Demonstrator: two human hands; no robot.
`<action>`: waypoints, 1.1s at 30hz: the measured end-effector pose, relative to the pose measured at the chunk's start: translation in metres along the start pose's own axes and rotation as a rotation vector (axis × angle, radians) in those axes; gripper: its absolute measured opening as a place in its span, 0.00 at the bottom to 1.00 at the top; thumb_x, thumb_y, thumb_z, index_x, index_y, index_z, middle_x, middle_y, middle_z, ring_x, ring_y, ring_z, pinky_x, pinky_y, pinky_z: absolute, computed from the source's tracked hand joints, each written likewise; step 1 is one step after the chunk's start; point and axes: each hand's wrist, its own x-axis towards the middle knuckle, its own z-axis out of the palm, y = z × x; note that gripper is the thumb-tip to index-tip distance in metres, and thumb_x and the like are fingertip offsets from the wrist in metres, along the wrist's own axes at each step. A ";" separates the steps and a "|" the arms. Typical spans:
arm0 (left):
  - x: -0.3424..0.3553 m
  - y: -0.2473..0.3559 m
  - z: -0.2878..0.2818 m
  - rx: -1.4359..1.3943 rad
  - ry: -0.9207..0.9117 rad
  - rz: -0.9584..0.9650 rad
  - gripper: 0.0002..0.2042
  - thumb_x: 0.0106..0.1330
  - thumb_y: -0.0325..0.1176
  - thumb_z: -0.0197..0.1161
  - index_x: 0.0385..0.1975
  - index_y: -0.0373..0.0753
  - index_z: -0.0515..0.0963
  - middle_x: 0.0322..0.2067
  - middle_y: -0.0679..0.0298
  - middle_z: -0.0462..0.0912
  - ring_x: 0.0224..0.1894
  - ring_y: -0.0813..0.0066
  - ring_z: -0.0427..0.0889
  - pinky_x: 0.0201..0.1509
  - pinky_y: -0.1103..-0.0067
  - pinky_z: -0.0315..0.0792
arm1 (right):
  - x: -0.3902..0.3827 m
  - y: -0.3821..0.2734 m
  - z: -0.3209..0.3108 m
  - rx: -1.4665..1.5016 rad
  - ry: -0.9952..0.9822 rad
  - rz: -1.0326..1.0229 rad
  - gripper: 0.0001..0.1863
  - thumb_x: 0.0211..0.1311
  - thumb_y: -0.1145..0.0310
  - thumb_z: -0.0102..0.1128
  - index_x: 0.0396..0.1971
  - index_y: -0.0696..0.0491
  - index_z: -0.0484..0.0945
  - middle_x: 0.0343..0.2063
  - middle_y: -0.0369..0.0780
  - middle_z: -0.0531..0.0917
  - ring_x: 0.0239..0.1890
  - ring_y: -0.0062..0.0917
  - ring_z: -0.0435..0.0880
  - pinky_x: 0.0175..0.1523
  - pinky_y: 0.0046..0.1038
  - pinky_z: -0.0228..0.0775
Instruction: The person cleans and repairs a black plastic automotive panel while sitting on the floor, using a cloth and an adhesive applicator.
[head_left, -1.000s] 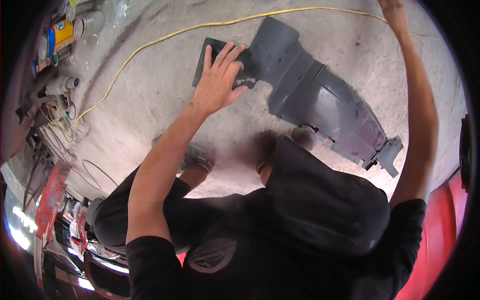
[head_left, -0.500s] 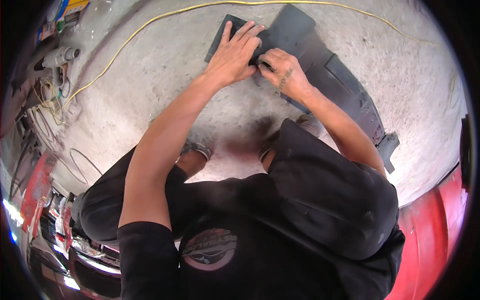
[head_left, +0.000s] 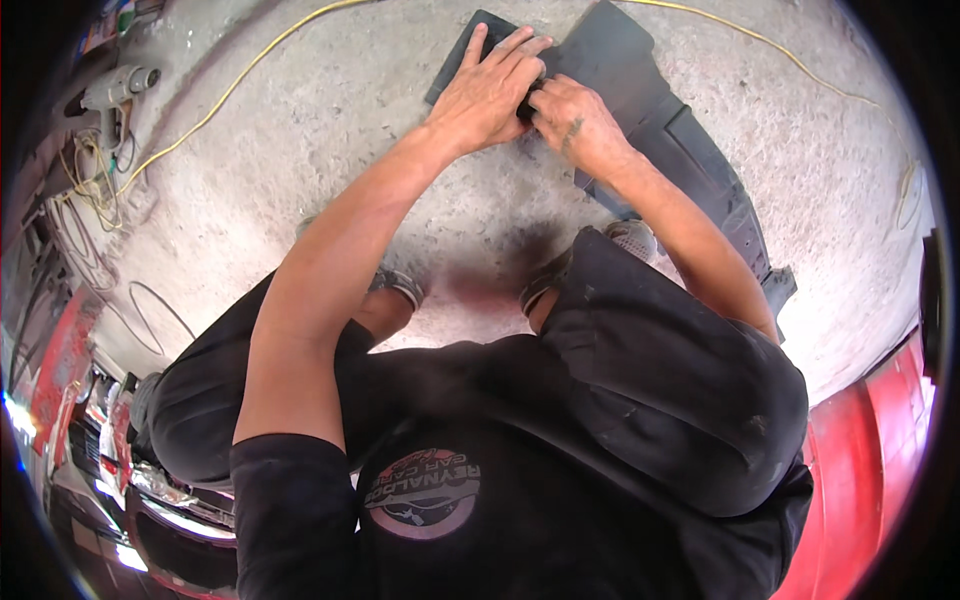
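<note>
- While the person crouches on the concrete floor [head_left: 330, 130], both hands meet at the near end of a long dark plastic panel [head_left: 690, 160] that lies flat on the ground and runs away to the right.
- The left hand [head_left: 485, 90] lies spread, palm down, fingers nearly straight, pressing a flat dark rectangular pad [head_left: 462, 62] that sits at the panel's end; it grips nothing, it only bears down.
- The right hand [head_left: 575, 120] is curled, its fingertips pinched narrowly on something small where pad and panel meet; what it pinches is hidden between the two hands.
- To do this well, I judge the flat hand should keep even weight so the pad cannot slide, leaving the pinching fingers free to work exactly at the joint.
- The panel looks thin and springy, so pressure close to the joint, not further along, should stop it lifting.
- A yellow cable [head_left: 230, 95] loops across the floor well apart from the hands, near a power tool [head_left: 115, 88] at the left edge; a red car body [head_left: 880, 440] shows at lower right.
</note>
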 end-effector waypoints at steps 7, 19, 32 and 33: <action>-0.001 0.001 0.000 -0.004 0.010 0.000 0.27 0.50 0.34 0.78 0.49 0.42 0.72 0.74 0.67 0.63 0.79 0.62 0.55 0.82 0.47 0.44 | -0.006 -0.004 -0.009 -0.010 -0.038 0.056 0.09 0.54 0.76 0.67 0.34 0.61 0.79 0.33 0.47 0.81 0.42 0.45 0.80 0.48 0.43 0.75; -0.003 0.000 0.001 0.035 0.007 -0.005 0.29 0.54 0.39 0.79 0.53 0.43 0.72 0.73 0.66 0.66 0.79 0.63 0.55 0.82 0.45 0.45 | -0.012 0.000 -0.006 -0.010 0.042 0.116 0.09 0.55 0.77 0.67 0.37 0.60 0.81 0.35 0.45 0.85 0.42 0.42 0.83 0.50 0.41 0.78; 0.006 0.006 -0.016 0.002 -0.126 0.009 0.31 0.52 0.36 0.76 0.54 0.34 0.69 0.73 0.49 0.61 0.79 0.50 0.54 0.81 0.45 0.42 | -0.014 -0.003 -0.007 0.024 0.065 0.155 0.07 0.56 0.78 0.65 0.36 0.58 0.81 0.34 0.43 0.85 0.42 0.41 0.84 0.49 0.39 0.78; 0.007 0.006 -0.016 0.005 -0.126 0.014 0.31 0.52 0.36 0.76 0.54 0.34 0.69 0.73 0.49 0.61 0.79 0.50 0.54 0.81 0.45 0.42 | -0.016 0.000 -0.003 0.014 0.081 0.124 0.07 0.55 0.79 0.65 0.36 0.57 0.81 0.34 0.43 0.85 0.42 0.40 0.83 0.49 0.39 0.78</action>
